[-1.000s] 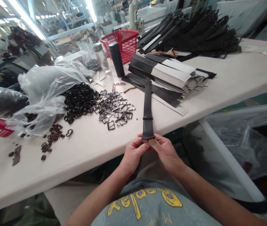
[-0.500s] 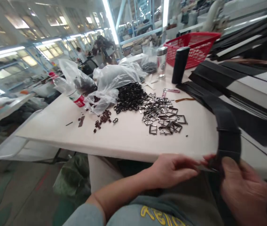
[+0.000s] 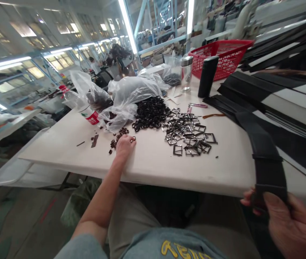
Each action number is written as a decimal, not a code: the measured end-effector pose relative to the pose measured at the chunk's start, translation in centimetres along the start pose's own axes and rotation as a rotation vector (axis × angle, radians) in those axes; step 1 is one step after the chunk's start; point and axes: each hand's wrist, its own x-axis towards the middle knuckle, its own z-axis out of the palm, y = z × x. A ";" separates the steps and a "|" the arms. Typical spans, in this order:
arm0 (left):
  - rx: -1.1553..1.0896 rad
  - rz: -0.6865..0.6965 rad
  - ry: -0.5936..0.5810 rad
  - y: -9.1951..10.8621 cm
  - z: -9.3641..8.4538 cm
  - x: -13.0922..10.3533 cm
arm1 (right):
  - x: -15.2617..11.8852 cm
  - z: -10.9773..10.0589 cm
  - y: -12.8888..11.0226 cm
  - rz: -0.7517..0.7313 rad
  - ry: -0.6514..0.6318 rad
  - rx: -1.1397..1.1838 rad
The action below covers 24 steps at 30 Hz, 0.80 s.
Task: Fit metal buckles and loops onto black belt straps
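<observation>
My left hand is over the table beside a small pile of brown loops. Its fingers are pinched at a small dark loop that shows at the fingertips. At the lower right, my right hand is wrapped round a black leather strap, thumb on top. The strap bends up from the hand and runs back to a stack of black straps. A heap of black loops and a pile of metal buckles lie between my two hands, further back.
Clear plastic bags and a plastic bottle with a red label stand behind the loops. Toward the back right are a glass jar, a black flask, a red basket and pink-handled snips.
My left hand has gone from beside my right hand, at the strap's end, leftward to the loops on the table. My right hand has shifted slightly right and down, still holding the strap.
</observation>
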 end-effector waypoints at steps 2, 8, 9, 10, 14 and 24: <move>-0.054 -0.013 -0.016 0.0 0.0 0.5 | 0.1 0.2 -1.6 0.073 0.069 -0.031; -0.442 -0.013 -0.214 4.8 2.4 -2.5 | 0.8 0.4 -1.1 0.029 -0.041 0.065; -0.581 -0.028 -0.274 6.4 3.0 -3.9 | 0.8 0.6 -1.1 0.028 -0.054 0.090; -0.752 -0.058 -0.343 8.1 3.7 -5.4 | 0.7 0.9 -1.4 0.027 -0.064 0.114; -1.234 -0.180 -0.604 14.6 5.5 -11.1 | 0.5 2.0 -2.9 0.017 -0.111 0.173; -1.312 -0.212 -0.744 18.5 7.1 -14.9 | 0.6 2.6 -2.7 -0.009 -0.139 0.140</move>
